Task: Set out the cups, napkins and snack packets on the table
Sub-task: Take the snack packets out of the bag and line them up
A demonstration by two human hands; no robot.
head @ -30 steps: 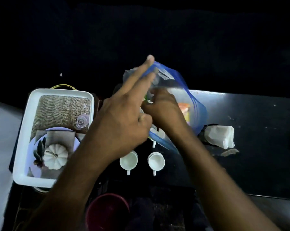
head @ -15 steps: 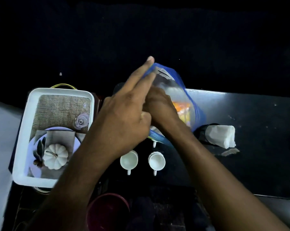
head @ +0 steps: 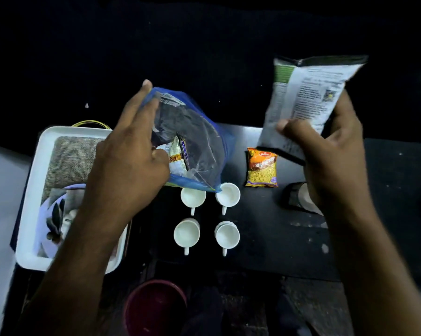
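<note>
Snack packet (head: pixel 306 98) gripped in right hand (head: pixel 330 151); left hand (head: pixel 129 161) holds bag (head: pixel 194 141).

**Free desk to the right, crowded to the left**

Open dark desk (head: pixel 386 214) right of the orange snack packet (head: pixel 262 167) and in front of the 4 white cups (head: pixel 207 217). Narrow lanes between the cups, handles pointing toward the viewer. Blocked at left by the white tray (head: pixel 35 190), at centre by the blue-edged plastic bag (head: pixel 199 141) held up in the left hand (head: pixel 129 170), its lower corner touching a rear cup. Above the right rear, the large packet (head: pixel 306 93) in the right hand (head: pixel 335 163). Dark roll (head: pixel 295 195) just beyond that wrist. Maroon bowl (head: pixel 153 309) at the near edge.
</note>
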